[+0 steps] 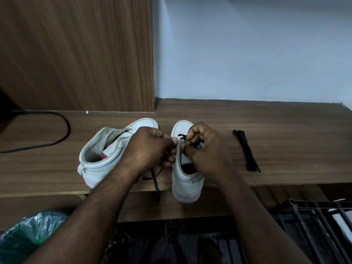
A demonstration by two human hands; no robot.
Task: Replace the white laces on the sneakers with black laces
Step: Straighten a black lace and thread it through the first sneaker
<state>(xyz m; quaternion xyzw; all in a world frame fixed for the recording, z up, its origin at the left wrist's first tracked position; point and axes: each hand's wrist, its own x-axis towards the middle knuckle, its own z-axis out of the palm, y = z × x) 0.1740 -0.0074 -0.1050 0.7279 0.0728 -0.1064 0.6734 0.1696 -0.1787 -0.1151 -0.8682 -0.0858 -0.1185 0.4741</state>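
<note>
Two white high-top sneakers stand on a wooden shelf point(276, 119). The left sneaker point(99, 149) lies tilted on its side with no lace visible in it. The right sneaker point(185, 180) stands upright, heel toward me, and a black lace point(182, 135) crosses its lowest eyelets. My right hand point(207, 151) pinches that lace over the tongue. My left hand point(150, 147) grips the sneaker's left eyelet flap, and a loose black lace end point(155, 180) hangs below it over the shelf edge. A second black lace point(245, 149) lies bundled on the shelf to the right.
A black cable point(62, 130) curves across the shelf at the left. A wooden panel point(76, 54) rises behind the left sneaker, a pale wall point(247, 44) behind the right. Below the shelf are a green plastic bag point(28, 233) and a black wire rack point(314, 221).
</note>
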